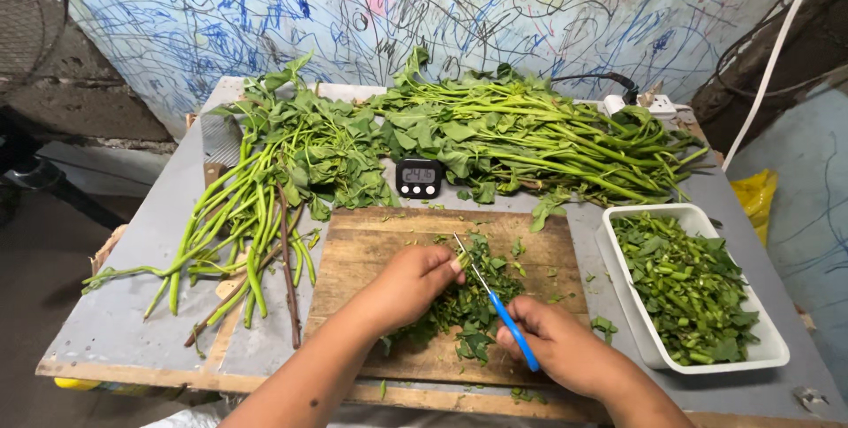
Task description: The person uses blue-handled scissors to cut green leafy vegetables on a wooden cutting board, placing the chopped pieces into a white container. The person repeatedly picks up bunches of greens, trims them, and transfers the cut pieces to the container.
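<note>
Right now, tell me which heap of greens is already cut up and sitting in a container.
The heap in the white tub on the right: short chopped greens. The two bundles behind the board are long, uncut stems lying loose.

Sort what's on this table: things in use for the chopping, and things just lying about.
In use: left hand, right hand, blue-handled knife, chopped greens, cutting board, white tub of cut greens, leafy stalk bundles.

Lying about: small digital timer, white power strip, yellow bag.
</note>
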